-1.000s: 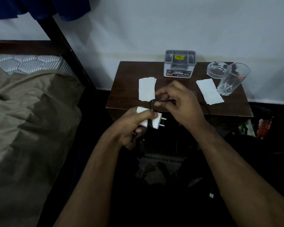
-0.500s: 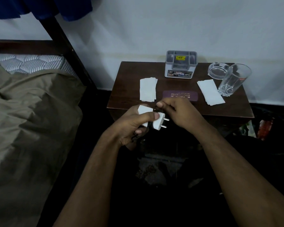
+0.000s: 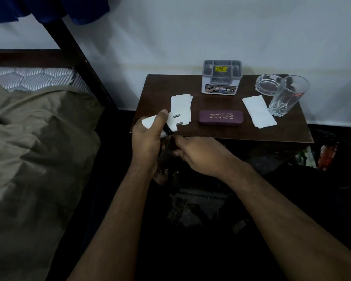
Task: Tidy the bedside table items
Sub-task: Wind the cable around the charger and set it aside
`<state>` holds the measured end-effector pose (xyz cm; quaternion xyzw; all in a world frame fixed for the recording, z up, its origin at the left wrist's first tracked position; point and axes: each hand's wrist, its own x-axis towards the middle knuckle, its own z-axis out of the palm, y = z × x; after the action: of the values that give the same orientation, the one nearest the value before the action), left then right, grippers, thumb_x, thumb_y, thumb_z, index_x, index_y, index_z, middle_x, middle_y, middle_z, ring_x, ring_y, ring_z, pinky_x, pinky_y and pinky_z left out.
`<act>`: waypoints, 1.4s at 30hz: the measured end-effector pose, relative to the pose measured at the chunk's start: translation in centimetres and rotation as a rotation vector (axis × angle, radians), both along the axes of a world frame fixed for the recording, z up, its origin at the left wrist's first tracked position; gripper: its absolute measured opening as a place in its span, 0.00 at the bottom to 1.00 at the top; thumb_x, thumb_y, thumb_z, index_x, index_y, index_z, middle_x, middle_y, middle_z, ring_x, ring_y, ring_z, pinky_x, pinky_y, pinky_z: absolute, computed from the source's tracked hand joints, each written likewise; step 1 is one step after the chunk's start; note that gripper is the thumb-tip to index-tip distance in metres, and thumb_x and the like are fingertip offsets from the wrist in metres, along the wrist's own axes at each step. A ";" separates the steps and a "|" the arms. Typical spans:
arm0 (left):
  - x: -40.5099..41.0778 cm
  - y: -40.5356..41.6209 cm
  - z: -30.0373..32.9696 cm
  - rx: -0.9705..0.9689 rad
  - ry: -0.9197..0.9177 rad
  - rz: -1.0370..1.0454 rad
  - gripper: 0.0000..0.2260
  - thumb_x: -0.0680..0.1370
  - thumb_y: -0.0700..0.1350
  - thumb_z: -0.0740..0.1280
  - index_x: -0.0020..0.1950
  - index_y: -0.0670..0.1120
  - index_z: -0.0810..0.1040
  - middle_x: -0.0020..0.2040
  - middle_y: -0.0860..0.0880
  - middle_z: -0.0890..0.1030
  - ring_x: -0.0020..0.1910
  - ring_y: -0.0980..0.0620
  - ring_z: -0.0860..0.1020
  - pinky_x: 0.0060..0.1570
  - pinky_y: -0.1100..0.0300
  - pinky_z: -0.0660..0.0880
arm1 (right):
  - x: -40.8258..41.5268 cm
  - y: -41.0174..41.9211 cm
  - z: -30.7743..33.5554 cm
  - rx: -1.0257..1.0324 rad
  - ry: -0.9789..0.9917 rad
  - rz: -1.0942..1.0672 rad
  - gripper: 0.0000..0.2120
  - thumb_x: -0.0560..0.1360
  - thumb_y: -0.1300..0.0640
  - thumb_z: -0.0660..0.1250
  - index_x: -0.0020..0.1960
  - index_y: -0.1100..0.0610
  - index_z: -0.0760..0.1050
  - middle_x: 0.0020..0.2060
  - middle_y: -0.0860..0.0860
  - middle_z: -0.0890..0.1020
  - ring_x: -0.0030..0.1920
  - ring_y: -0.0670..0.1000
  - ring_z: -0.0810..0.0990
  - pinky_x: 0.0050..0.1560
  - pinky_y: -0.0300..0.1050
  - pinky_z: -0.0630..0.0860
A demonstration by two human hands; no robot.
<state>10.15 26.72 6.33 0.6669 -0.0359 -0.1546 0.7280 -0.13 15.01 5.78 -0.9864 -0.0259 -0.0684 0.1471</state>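
The left hand (image 3: 150, 136) is gripping a white two-pin charger plug (image 3: 171, 123) just left of the frame's centre, thumb clamped over its top, the two metal pins pointing right toward the middle of the small dark brown wooden desk (image 3: 288, 136). The plug is hovering over the desk's front left corner, its pins overlapping the lower end of a white folded paper slip (image 3: 181, 104). A black cable (image 3: 166, 129) is wrapping around the plug's body and trailing down between the hands. The right hand (image 3: 201, 155) is sitting just below and right of the plug, fingers curled toward the cable in the shadow; I cannot tell whether they are pinching it.

On the desk, a maroon oblong spectacle case with gold lettering (image 3: 220, 118) is lying flat in the middle. Behind it, against the wall, a grey plastic compartmented organiser box (image 3: 221, 78) is standing upright. To the right, a second white paper slip (image 3: 258, 111) is lying at a slant, its upper end just beside a clear tall drinking glass (image 3: 288, 95). A clear round glass ashtray (image 3: 266, 85) is sitting behind the glass, touching or nearly so.

At the left of the frame, an olive-brown blanket (image 3: 32, 151) is covering the bed.
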 end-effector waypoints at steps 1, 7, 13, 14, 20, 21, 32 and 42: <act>0.1 0.0 0.0 0.012 -0.016 0.020 0.21 0.72 0.56 0.75 0.52 0.39 0.83 0.45 0.42 0.87 0.42 0.46 0.86 0.41 0.54 0.81 | -0.1 0.1 0.3 0.021 -0.015 0.012 0.14 0.82 0.50 0.61 0.64 0.57 0.70 0.55 0.54 0.83 0.57 0.59 0.82 0.46 0.52 0.78; 0.2 0.2 -0.5 0.251 -0.176 0.048 0.19 0.69 0.65 0.75 0.42 0.50 0.78 0.36 0.52 0.84 0.36 0.51 0.83 0.36 0.56 0.78 | -0.4 -0.1 1.1 -0.025 -0.050 0.017 0.11 0.83 0.49 0.60 0.58 0.54 0.74 0.52 0.49 0.83 0.53 0.55 0.83 0.40 0.49 0.77; 0.3 0.3 -0.7 0.374 -0.338 0.071 0.23 0.64 0.67 0.77 0.47 0.54 0.73 0.42 0.56 0.83 0.41 0.58 0.83 0.41 0.60 0.81 | -0.5 -0.3 0.9 -0.081 -0.127 -0.075 0.11 0.82 0.45 0.60 0.53 0.50 0.77 0.46 0.46 0.84 0.48 0.52 0.84 0.36 0.47 0.73; 0.3 0.4 -0.8 0.368 -0.341 0.049 0.24 0.65 0.65 0.78 0.49 0.52 0.73 0.44 0.53 0.83 0.43 0.53 0.84 0.42 0.52 0.83 | -0.5 0.0 0.9 -0.082 -0.128 -0.072 0.11 0.81 0.45 0.61 0.52 0.50 0.77 0.45 0.46 0.84 0.48 0.52 0.84 0.35 0.47 0.74; 0.7 0.4 -0.8 0.432 -0.496 -0.023 0.25 0.67 0.54 0.81 0.51 0.44 0.73 0.42 0.54 0.82 0.39 0.64 0.80 0.37 0.70 0.76 | -0.4 -0.2 0.6 -0.061 -0.169 -0.067 0.08 0.80 0.46 0.64 0.53 0.48 0.78 0.46 0.44 0.85 0.47 0.49 0.85 0.34 0.45 0.76; 0.7 0.4 -0.8 0.456 -0.524 -0.039 0.24 0.67 0.53 0.81 0.51 0.43 0.73 0.42 0.54 0.82 0.39 0.66 0.79 0.37 0.74 0.73 | -0.5 -0.3 0.7 -0.046 -0.191 -0.067 0.07 0.79 0.47 0.66 0.53 0.48 0.79 0.46 0.44 0.85 0.46 0.49 0.85 0.33 0.45 0.76; 1.1 0.7 -0.7 0.484 -0.610 -0.243 0.22 0.68 0.52 0.79 0.47 0.48 0.68 0.41 0.53 0.82 0.36 0.65 0.77 0.32 0.73 0.69 | -1.0 -1.9 1.9 0.008 -0.216 -0.066 0.05 0.78 0.49 0.69 0.51 0.47 0.82 0.47 0.44 0.82 0.45 0.45 0.83 0.35 0.41 0.70; 1.0 1.3 -0.6 0.175 -0.197 -0.469 0.22 0.68 0.53 0.80 0.45 0.46 0.70 0.32 0.57 0.79 0.28 0.60 0.77 0.24 0.63 0.74 | -1.7 -3.1 2.6 -0.016 -0.238 -0.126 0.06 0.79 0.46 0.67 0.51 0.47 0.79 0.49 0.46 0.77 0.43 0.49 0.81 0.32 0.47 0.74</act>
<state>11.17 28.06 5.68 0.7127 -0.2466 -0.2558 0.6049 -1.78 11.90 8.40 -0.9722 0.0183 -0.1938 0.1304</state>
